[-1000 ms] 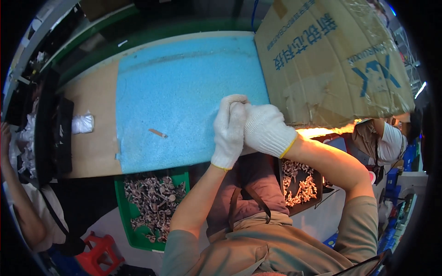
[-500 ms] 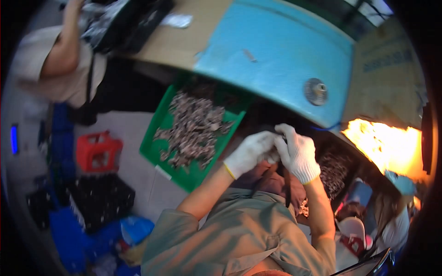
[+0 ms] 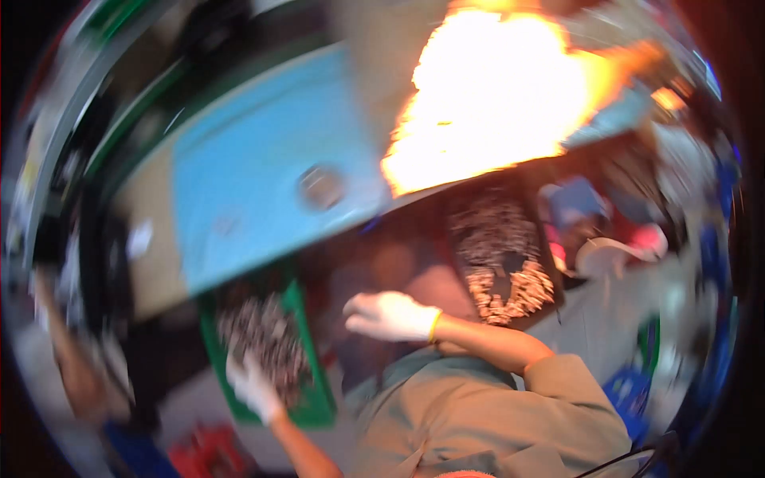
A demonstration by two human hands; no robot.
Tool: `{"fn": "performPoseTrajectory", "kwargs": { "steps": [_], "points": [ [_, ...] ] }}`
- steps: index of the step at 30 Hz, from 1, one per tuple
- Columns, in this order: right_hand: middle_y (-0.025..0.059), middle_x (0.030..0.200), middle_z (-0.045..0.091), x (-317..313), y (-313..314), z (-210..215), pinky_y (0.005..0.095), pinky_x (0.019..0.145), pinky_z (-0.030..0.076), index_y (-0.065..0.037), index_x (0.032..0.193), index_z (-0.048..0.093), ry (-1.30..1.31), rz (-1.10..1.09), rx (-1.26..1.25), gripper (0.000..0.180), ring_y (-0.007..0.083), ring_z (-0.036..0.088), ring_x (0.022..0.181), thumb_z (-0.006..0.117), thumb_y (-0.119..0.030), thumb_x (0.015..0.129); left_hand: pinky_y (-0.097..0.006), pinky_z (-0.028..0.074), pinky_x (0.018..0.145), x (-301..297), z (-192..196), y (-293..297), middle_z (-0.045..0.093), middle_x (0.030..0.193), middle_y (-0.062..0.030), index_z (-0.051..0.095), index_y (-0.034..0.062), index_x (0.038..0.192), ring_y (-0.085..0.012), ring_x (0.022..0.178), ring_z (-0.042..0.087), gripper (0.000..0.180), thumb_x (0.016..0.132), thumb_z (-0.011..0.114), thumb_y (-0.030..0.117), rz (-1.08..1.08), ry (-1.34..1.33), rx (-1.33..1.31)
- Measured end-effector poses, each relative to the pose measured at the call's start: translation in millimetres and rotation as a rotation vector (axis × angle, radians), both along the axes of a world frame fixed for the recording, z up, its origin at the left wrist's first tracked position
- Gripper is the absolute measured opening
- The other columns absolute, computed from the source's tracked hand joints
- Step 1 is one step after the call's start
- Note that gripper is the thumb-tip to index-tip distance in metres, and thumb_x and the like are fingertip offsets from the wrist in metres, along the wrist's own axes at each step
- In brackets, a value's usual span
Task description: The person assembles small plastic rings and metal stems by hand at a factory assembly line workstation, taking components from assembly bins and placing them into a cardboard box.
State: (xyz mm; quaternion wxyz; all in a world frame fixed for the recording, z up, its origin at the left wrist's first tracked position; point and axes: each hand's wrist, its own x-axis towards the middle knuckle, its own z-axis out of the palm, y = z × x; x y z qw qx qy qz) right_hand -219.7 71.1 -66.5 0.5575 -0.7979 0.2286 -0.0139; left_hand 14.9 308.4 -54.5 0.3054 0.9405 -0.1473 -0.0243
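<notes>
The left hand [image 3: 253, 385] is over small parts [image 3: 267, 331] heaped in one green bin [image 3: 315, 350], its grip too blurred to tell. The right hand [image 3: 390, 315] is half-curled, hold unclear, one dark tray [image 3: 500, 285] to its right.

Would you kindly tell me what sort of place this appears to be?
Probably a factory workshop: small parts lie heaped in a green bin, more in a dark tray, and a blue mat covers part of the bench.

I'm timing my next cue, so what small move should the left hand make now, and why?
Perhaps close the left hand on one of the small parts: it reaches over their heap in the green bin, though blur hides whether it already grips any.
</notes>
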Motion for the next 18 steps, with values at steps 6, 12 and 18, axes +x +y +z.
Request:
{"fn": "performPoseTrajectory", "kwargs": {
  "steps": [6, 12, 18],
  "points": [
    [0.0239, 0.113, 0.072, -142.9, -41.1, -14.2, 0.0448, 0.098, 0.053, -0.004, 0.125, 0.065, 0.178, -0.631, 0.192, 0.045, 0.0392, 0.068, 0.108, 0.055, -0.040, 0.099, -0.033, 0.053, 0.096, -43.4, 67.2, -140.6, 0.068, 0.125, -0.0167, 0.059, -0.0077, 0.135, -0.0215, 0.112, 0.065, 0.035, 0.106, 0.056, 0.012, -0.525, 0.452, -0.455],
    [0.0237, 0.105, 0.073, -235.8, -36.2, -51.6, 0.0472, 0.094, 0.052, -0.004, 0.118, 0.067, 0.477, -0.727, -0.062, 0.047, 0.0398, 0.069, 0.106, 0.059, -0.045, 0.096, -0.040, 0.049, 0.103, -41.5, 62.5, -269.6, 0.065, 0.130, -0.0210, 0.056, -0.0074, 0.137, -0.0293, 0.117, 0.063, 0.042, 0.102, 0.061, 0.016, -0.827, -0.077, -0.401],
    [0.0113, 0.093, 0.075, -207.0, -124.7, 60.6, 0.0293, 0.078, 0.055, -0.003, 0.114, 0.071, 0.054, -0.834, -0.199, 0.023, 0.0184, 0.072, 0.088, 0.066, -0.018, 0.098, -0.042, 0.050, 0.095, -22.7, 15.3, -329.2, 0.066, 0.118, -0.0211, 0.060, -0.0056, 0.130, -0.0350, 0.105, 0.063, 0.040, 0.097, 0.065, 0.016, -1.015, -0.249, -0.240]
  ]
}}
